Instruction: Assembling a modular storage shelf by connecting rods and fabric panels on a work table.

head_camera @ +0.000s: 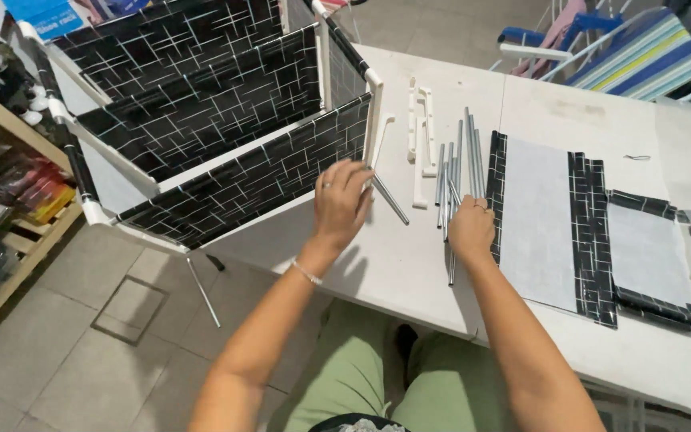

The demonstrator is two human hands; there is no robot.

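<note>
Bare desk [393, 264] lies open between the left hand [341, 202] and right hand [470, 230]. The rack [225, 152] walls off the left; rods [456, 164] and white bars [419, 144] crowd ahead, fabric panels [549, 224] fill the right, and the far desk stays free

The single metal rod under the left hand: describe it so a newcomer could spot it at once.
Start at the white table, beside the half-built black-patterned fabric rack. Under the left hand, one thin silver metal rod lies slanted. Unlike the bundle of grey tubes by the right hand, it lies alone and diagonal.
</note>
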